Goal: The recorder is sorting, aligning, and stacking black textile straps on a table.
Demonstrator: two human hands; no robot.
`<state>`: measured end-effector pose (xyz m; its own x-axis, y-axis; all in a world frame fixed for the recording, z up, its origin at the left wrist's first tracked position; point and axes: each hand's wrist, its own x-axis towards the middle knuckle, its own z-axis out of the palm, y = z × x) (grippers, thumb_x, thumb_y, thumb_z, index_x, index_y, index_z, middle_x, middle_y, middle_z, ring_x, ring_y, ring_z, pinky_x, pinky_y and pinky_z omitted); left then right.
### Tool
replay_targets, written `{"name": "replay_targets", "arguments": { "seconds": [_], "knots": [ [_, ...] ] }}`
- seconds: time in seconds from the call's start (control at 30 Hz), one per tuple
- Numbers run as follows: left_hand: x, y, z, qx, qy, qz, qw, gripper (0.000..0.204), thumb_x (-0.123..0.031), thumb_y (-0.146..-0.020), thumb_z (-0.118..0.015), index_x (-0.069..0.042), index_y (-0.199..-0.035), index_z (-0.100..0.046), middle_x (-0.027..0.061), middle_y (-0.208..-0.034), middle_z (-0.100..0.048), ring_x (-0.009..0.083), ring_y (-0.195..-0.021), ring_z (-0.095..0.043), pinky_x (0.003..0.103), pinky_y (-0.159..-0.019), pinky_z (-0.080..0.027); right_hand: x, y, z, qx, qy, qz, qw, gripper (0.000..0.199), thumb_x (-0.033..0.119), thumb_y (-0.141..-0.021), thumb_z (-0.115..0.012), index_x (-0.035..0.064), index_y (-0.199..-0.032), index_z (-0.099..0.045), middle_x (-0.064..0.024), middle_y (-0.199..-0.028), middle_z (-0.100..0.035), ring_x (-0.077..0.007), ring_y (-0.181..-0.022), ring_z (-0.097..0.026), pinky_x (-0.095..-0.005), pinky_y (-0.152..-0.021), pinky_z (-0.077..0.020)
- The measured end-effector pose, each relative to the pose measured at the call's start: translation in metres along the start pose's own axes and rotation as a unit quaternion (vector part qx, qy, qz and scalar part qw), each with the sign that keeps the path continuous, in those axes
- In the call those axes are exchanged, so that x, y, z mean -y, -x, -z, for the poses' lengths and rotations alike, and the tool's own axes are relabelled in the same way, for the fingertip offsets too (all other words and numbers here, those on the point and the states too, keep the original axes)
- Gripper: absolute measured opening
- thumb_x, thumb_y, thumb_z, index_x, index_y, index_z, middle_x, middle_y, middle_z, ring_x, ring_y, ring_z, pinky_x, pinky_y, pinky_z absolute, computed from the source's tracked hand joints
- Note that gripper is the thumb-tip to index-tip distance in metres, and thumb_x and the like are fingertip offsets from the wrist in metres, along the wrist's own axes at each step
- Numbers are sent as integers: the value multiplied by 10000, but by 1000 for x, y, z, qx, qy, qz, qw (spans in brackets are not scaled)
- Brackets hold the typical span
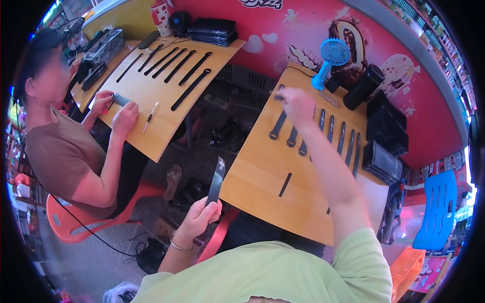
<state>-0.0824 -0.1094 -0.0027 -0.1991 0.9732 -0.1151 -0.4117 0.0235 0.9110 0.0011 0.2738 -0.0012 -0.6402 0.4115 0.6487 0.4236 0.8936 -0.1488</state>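
Note:
A black flat strap stands up from my left hand, its lower end pinched between thumb and fingers; a small pale mark shows near its top. My right hand reaches over the table to the far left of a row of straps. Its fingers are closed at the dark upper end of a black strap, partly covered by the hand. More black straps lie side by side to the right, some hidden under my right forearm. A short dark strip lies nearer me on the table.
My wooden table holds a blue fan, a black cylinder and stacked black pouches. At left, a seated co-worker handles a grey piece at another table with several black straps. A blue chair stands right.

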Motion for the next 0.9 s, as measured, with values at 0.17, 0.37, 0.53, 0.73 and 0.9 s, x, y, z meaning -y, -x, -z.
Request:
{"name": "replay_targets", "arguments": {
  "seconds": [0.17, 0.37, 0.53, 0.73, 0.9],
  "knots": [
    [2, -4, -4, -16, 8, -3, 1000, 219, -162, -999, -401, -46, -829, -478, -47, -646, -375, 35, -529, -307, 198, -479, -247, 21, 32, -26, 171, 69, -53, 981, 96, 161, -759, -609, 121, -802, -685, -34, -809, -653, -225, -805, -629, -368, -686, -527],
    [3, -7, -9, -33, 9, -1, 999, 227, -160, -999, -398, -43, -819, -471, -48, -639, -371, 36, -521, -308, 200, -473, -243, 33, 43, -25, 182, 41, -38, 982, 111, 119, -770, -581, 80, -790, -682, -60, -828, -648, -243, -821, -628, -371, -693, -529],
    [-1, -10, -20, -43, -16, 3, 999, 238, -151, -997, -395, -43, -798, -468, -45, -624, -374, 37, -517, -312, 202, -470, -249, 36, 49, -21, 183, 33, -45, 982, 128, 113, -762, -577, 70, -820, -684, -90, -881, -645, -255, -838, -638, -385, -697, -530],
    [2, -17, -28, -38, -46, -9, 998, 244, -138, -993, -383, -33, -789, -469, -37, -588, -372, 51, -508, -326, 209, -470, -273, 50, 45, 11, 131, -30, -73, 988, 159, 202, -858, -561, 108, -935, -665, -98, -883, -638, -280, -799, -646, -400, -680, -527],
    [3, -17, -44, -28, -53, -15, 998, 254, -155, -992, -402, -23, -792, -487, -35, -588, -376, 51, -506, -324, 217, -475, -287, 58, 79, 110, 41, -119, -130, 983, 143, 231, -888, -561, 106, -886, -632, -75, -780, -635, -268, -769, -644, -393, -631, -504]
  ]
}}
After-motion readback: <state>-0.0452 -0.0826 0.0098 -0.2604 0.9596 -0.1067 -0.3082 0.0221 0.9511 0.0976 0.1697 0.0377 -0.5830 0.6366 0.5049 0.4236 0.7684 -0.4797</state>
